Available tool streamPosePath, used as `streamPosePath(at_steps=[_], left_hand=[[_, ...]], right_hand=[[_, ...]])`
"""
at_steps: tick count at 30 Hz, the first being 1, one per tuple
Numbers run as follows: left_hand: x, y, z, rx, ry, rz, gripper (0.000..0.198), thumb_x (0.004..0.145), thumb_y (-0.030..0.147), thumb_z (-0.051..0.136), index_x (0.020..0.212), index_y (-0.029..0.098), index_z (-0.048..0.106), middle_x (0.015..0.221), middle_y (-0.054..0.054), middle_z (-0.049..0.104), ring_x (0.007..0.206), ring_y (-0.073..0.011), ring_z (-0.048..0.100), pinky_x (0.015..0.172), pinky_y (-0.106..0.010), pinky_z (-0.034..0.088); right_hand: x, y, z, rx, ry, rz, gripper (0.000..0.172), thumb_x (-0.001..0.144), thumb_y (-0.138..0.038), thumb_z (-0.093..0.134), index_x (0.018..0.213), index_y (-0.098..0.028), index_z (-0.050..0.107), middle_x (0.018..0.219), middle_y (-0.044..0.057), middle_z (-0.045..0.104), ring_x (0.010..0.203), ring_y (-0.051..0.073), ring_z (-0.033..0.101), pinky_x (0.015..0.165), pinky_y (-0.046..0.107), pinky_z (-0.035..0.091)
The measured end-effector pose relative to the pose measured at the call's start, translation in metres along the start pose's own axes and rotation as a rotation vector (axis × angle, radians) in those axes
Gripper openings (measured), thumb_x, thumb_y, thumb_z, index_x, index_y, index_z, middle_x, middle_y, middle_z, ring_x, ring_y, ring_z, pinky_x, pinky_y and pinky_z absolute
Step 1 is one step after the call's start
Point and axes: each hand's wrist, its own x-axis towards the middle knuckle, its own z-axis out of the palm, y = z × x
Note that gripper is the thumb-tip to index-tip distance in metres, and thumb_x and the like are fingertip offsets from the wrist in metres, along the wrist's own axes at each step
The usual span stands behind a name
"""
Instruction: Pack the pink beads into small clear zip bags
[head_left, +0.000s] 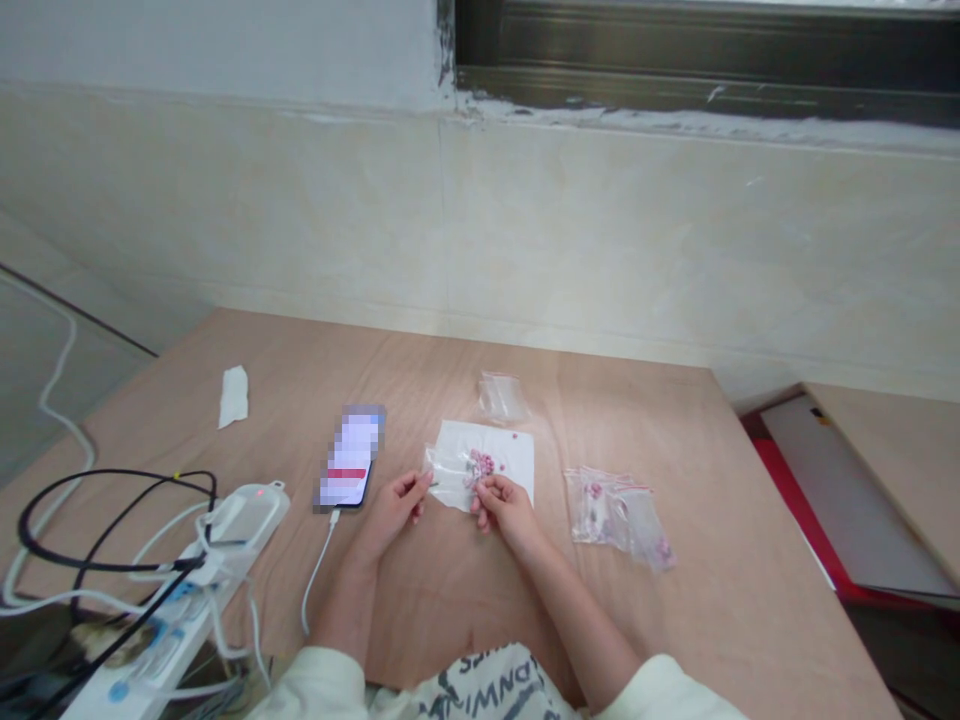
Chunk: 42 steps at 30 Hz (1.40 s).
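Observation:
My left hand (400,510) is closed in a pinch at the lower left edge of a clear plastic bag (451,474). A thin dark bit shows at its fingertips, too small to name. My right hand (507,507) also pinches, with its fingertips at the bag's right side, just below a cluster of small pink pieces (482,462). What its fingers grip is hidden. Bag and pink pieces lie over a white sheet (520,462), which has one small dark red piece (514,436) near its top edge.
Right of my hands lie small zip bags (611,510) with pink pieces inside. Another clear bag (502,396) is behind the sheet. A phone (349,458) on a white cable and a paper scrap (233,397) are left. A power strip (251,520) with tangled cables occupies the table's (637,640) left front.

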Motion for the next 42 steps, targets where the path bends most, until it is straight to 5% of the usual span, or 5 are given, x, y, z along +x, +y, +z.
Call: streamPosePath(at_steps=[8,18,25,42], left_hand=[[0.001,0.005,0.006,-0.039,0.012,0.009,0.032,0.070,0.047,0.047,0.066,0.015,0.047,0.053,0.006,0.044,0.043,-0.0050,0.041,0.038,-0.015,0.034],[0.009,-0.001,0.014,0.048,0.017,-0.064,0.036,0.067,0.050,0.047,0.058,0.016,0.041,0.040,0.009,0.036,0.033,-0.0038,0.033,0.031,-0.014,0.027],[0.009,0.009,0.019,0.089,-0.068,-0.034,0.034,0.068,0.048,0.047,0.063,0.014,0.046,0.042,0.008,0.040,0.033,-0.0039,0.035,0.034,-0.015,0.027],[-0.013,0.018,0.008,0.182,-0.038,0.008,0.031,0.067,0.043,0.053,0.073,0.012,0.056,0.047,0.006,0.045,0.039,-0.0057,0.039,0.040,-0.018,0.031]], right_hand=[[0.002,0.004,0.000,0.008,0.009,-0.005,0.033,0.059,-0.044,0.061,0.067,-0.015,0.047,0.050,-0.004,0.057,0.030,0.004,0.043,0.028,0.015,0.034],[0.002,0.004,0.000,-0.018,-0.011,-0.009,0.030,0.061,-0.042,0.060,0.066,-0.015,0.049,0.050,-0.003,0.058,0.030,0.004,0.042,0.028,0.015,0.034],[0.001,0.002,-0.003,0.001,-0.021,-0.003,0.030,0.061,-0.041,0.061,0.067,-0.015,0.049,0.051,-0.003,0.058,0.031,0.005,0.044,0.029,0.016,0.036],[-0.010,-0.009,0.006,0.075,0.061,0.036,0.046,0.054,-0.038,0.066,0.088,-0.015,0.046,0.058,0.001,0.063,0.039,0.011,0.054,0.035,0.020,0.040]])
